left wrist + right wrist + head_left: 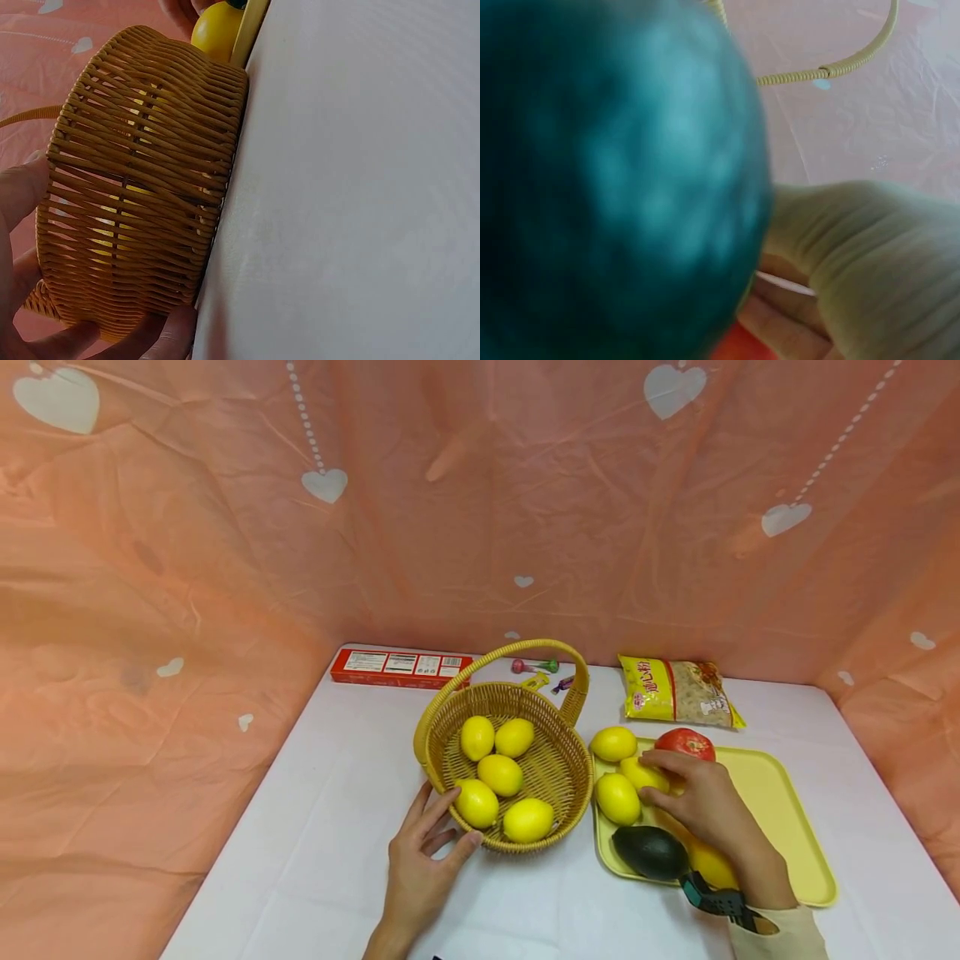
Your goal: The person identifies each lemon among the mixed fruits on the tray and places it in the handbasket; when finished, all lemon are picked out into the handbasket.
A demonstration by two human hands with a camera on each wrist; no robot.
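A wicker basket (555, 768) with a tall handle stands on the table, several lemons (500, 775) inside. My left hand (422, 864) grips its near-left side, thumb at the rim; in the left wrist view its fingers (67, 341) lie round the woven wall. Over the yellow tray (772, 810), my right hand (712, 810) pinches a lemon (636, 772) between thumb and fingers. Two more lemons (618, 799) lie beside it, with a red round fruit (686, 742) behind and a dark avocado (649, 852) in front. That avocado (630, 187) blocks much of the right wrist view.
A larger yellow fruit (711, 864) lies partly hidden under the right wrist. Along the back are a red box (397, 668), small wrapped candies (535, 667) and a yellow food packet (678, 692). A pink curtain (480, 527) hangs behind the white table (300, 827).
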